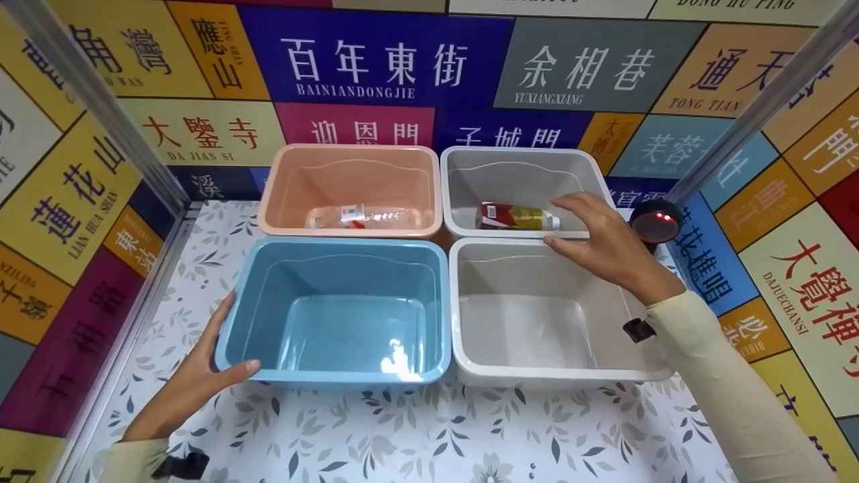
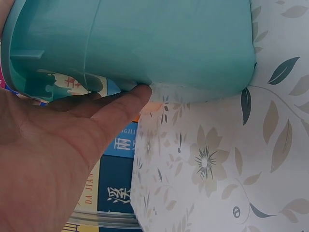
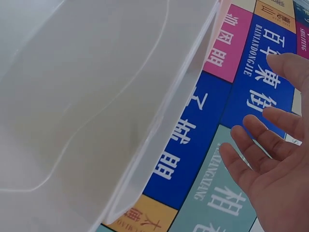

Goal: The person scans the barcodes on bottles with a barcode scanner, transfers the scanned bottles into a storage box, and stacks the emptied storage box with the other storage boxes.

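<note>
My left hand [image 1: 205, 365] is at the left side of a blue plastic bin [image 1: 248, 315], thumb over its front-left rim and fingers against the outer wall. In the left wrist view, those fingers [image 2: 120, 108] lie below the rim. My right hand [image 1: 600, 238] hovers over the right side of the two right-hand bins, fingers spread and holding nothing; the right wrist view shows its palm and separated fingers. Left of it, a bottle with a red and yellow-green label [image 1: 513, 217] lies in the back grey bin [image 1: 527, 155]. In front stands a pale grey bin [image 1: 564, 374].
A pink bin [image 1: 352, 151] at the back left holds a clear bottle [image 1: 366, 217] on its side. A black round device with red lights [image 1: 656, 225] stands behind the right wrist. Printed wall panels enclose the back and sides; a leaf-patterned cloth [image 1: 349, 429] covers the table.
</note>
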